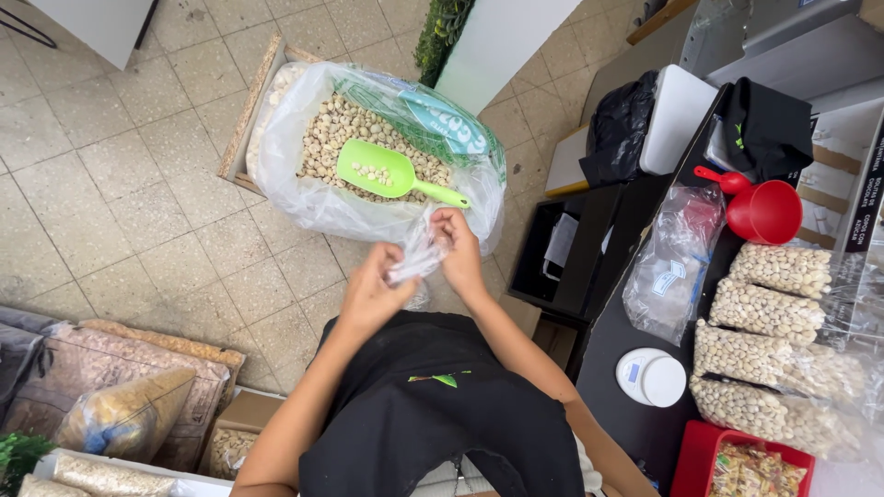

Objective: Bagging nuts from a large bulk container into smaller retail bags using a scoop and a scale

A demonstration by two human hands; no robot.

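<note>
A big clear sack of pale nuts (pixel 368 138) stands open on the floor with a green scoop (pixel 387 172) lying on the nuts. In front of it the left hand (pixel 373 294) and the right hand (pixel 460 253) are both pinched on a small clear plastic bag (pixel 416 258), held in the air between them. The bag looks very light, soft and slippery, so it is probably best held at its top edge.

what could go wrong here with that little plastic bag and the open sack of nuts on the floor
The small clear bag is pinched between the left hand and right hand; thin film like that might tear or stay stuck shut. The green scoop lies loaded in the big open sack on the floor, so nuts could spill onto the tiles when lifted. The sack sits uncovered, so dirt may get in.
</note>
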